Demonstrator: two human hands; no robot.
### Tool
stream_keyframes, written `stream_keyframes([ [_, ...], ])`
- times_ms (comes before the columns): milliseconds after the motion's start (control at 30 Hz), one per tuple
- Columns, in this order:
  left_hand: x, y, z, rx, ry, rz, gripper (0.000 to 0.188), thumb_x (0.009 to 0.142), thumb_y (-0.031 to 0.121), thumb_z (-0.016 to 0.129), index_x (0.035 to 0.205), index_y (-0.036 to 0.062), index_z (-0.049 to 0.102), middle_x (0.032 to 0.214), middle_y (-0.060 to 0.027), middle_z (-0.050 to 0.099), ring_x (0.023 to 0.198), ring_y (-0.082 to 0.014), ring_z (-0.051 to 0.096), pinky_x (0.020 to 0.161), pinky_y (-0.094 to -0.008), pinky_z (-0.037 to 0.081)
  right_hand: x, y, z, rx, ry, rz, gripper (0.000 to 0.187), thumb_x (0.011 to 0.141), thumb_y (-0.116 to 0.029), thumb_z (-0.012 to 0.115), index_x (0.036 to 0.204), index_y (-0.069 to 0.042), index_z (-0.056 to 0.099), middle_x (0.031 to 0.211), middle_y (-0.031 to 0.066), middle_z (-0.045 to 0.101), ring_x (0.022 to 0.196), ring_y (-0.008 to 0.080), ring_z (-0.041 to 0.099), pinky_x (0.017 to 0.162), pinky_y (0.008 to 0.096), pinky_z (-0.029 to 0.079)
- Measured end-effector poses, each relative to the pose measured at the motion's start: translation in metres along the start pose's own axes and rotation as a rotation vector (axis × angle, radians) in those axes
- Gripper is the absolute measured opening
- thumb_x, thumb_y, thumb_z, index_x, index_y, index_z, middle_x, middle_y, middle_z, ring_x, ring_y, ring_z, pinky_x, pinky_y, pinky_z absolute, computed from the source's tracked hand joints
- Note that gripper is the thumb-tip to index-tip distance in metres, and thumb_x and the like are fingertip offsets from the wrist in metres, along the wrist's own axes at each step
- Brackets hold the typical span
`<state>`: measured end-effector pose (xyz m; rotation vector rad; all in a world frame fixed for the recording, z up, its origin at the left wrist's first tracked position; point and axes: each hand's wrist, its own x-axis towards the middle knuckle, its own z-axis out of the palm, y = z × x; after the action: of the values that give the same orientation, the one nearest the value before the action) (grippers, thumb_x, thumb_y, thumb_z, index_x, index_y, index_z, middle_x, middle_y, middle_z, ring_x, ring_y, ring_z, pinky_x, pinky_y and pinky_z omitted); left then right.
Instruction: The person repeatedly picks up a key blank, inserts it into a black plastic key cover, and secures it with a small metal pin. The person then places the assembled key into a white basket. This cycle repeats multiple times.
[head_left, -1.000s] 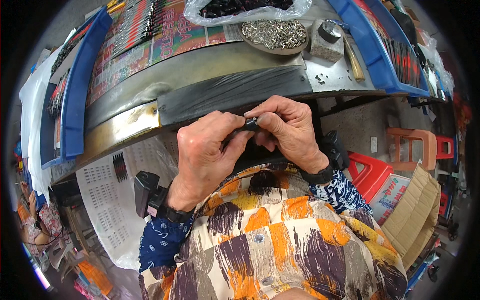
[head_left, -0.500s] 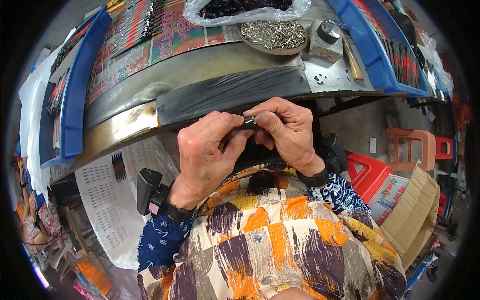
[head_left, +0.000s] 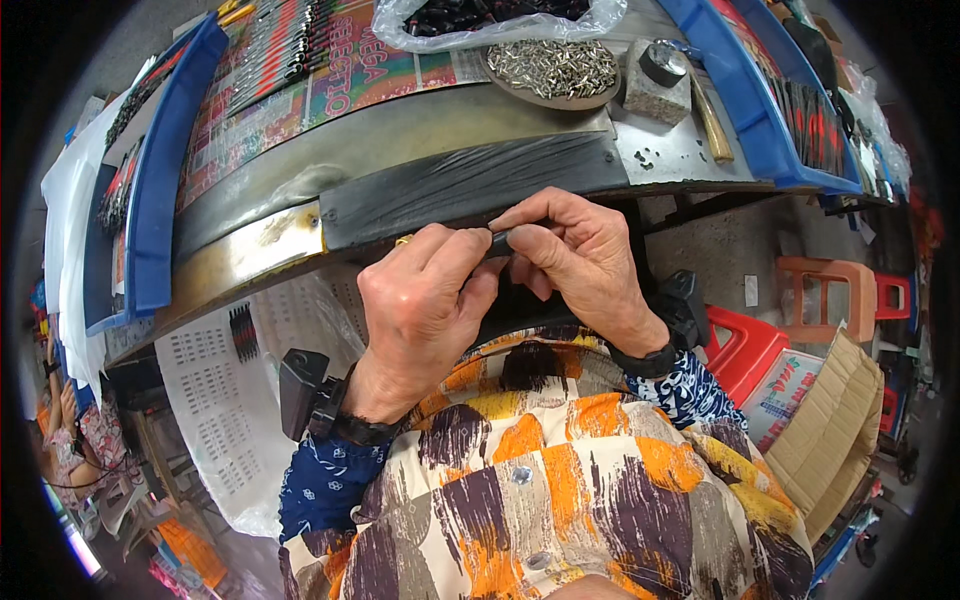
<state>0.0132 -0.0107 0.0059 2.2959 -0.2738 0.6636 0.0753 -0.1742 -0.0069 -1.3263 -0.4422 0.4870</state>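
Pinching a small black cylindrical piece (head_left: 501, 244) between them, the left hand (head_left: 425, 310) and right hand (head_left: 582, 265) meet at the fingertips, just on the near side of the bench (head_left: 400, 137). Each grip is closed on the piece, thumb against fingers; most of it is covered, so its ends (and anything seated in them) cannot be made out. The step in hand looks like close fingertip work, and the next move seems to call for a steady left grip and fine pressure from the right thumb.

Beyond the fingers, a wrinkled black strip (head_left: 470, 192) covers part of the bench edge, next to dull, worn metal. Farther back, a shallow round dish (head_left: 555, 102) holds a heap of shiny little metal cylinders (head_left: 553, 68), beside a rough grey stone block (head_left: 655, 100). A smooth wooden handle (head_left: 716, 140) lies to its right. Behind the dish sits a crinkled clear bag (head_left: 430, 42) of glossy black pieces (head_left: 490, 14); slim red-and-black pieces (head_left: 275, 55) lie in rows on a colourful printed sheet (head_left: 350, 90).
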Motion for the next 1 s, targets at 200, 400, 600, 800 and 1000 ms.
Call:
stream_keyframes([
  [200, -0.0015, -0.0006, 0.0031, 0.031, -0.011, 0.047, 0.021, 0.069, 0.001, 0.073, 0.088, 0.0048, 0.065, 0.073, -0.0077, 0.059, 0.061, -0.0261, 0.059, 0.054, -0.0351, 0.048, 0.0012, -0.0005, -0.0008, -0.011, 0.025, 0.040, 0.014, 0.094, -0.015, 0.064, 0.093, -0.001, 0.063, 0.069, -0.0003, 0.061, 0.057, 0.0012, 0.053, 0.046, 0.0153, 0.038],
  [400, -0.0022, -0.0021, 0.0034, 0.034, -0.017, 0.070, 0.020, 0.070, 0.001, 0.073, 0.088, 0.0046, 0.065, 0.073, -0.0078, 0.059, 0.061, -0.0263, 0.059, 0.054, -0.0353, 0.048, 0.0037, 0.0001, -0.0061, -0.057, -0.020, 0.032, 0.013, 0.094, -0.014, 0.064, 0.091, -0.001, 0.064, 0.069, -0.0007, 0.061, 0.057, 0.0012, 0.054, 0.047, 0.0151, 0.039],
  [600, -0.0009, -0.0027, 0.0037, -0.005, -0.021, 0.020, 0.019, 0.070, 0.001, 0.073, 0.087, 0.0048, 0.065, 0.071, -0.0092, 0.059, 0.060, -0.0275, 0.059, 0.054, -0.0356, 0.048, 0.0021, 0.0052, -0.0037, -0.009, 0.010, 0.005, 0.016, 0.094, -0.017, 0.064, 0.093, -0.001, 0.064, 0.073, -0.0005, 0.062, 0.060, 0.0024, 0.055, 0.048, 0.0155, 0.042],
  [800, 0.0003, -0.0024, -0.0009, -0.006, -0.028, -0.023, 0.019, 0.070, 0.001, 0.073, 0.087, 0.0048, 0.065, 0.070, -0.0097, 0.058, 0.060, -0.0275, 0.059, 0.054, -0.0359, 0.048, 0.0018, -0.0022, -0.0067, 0.161, -0.040, 0.082, 0.019, 0.096, -0.019, 0.063, 0.099, 0.000, 0.064, 0.075, 0.0004, 0.063, 0.059, 0.0028, 0.056, 0.049, 0.0156, 0.043],
  [1000, -0.0010, -0.0019, -0.0011, 0.005, -0.044, -0.025, 0.019, 0.070, 0.001, 0.073, 0.087, 0.0047, 0.065, 0.071, -0.0093, 0.058, 0.060, -0.0270, 0.059, 0.054, -0.0358, 0.048, 0.0032, -0.0035, -0.0048, 0.035, -0.053, 0.075, 0.019, 0.096, -0.019, 0.063, 0.098, 0.001, 0.064, 0.074, 0.0003, 0.062, 0.058, 0.0026, 0.055, 0.049, 0.0158, 0.043],
])
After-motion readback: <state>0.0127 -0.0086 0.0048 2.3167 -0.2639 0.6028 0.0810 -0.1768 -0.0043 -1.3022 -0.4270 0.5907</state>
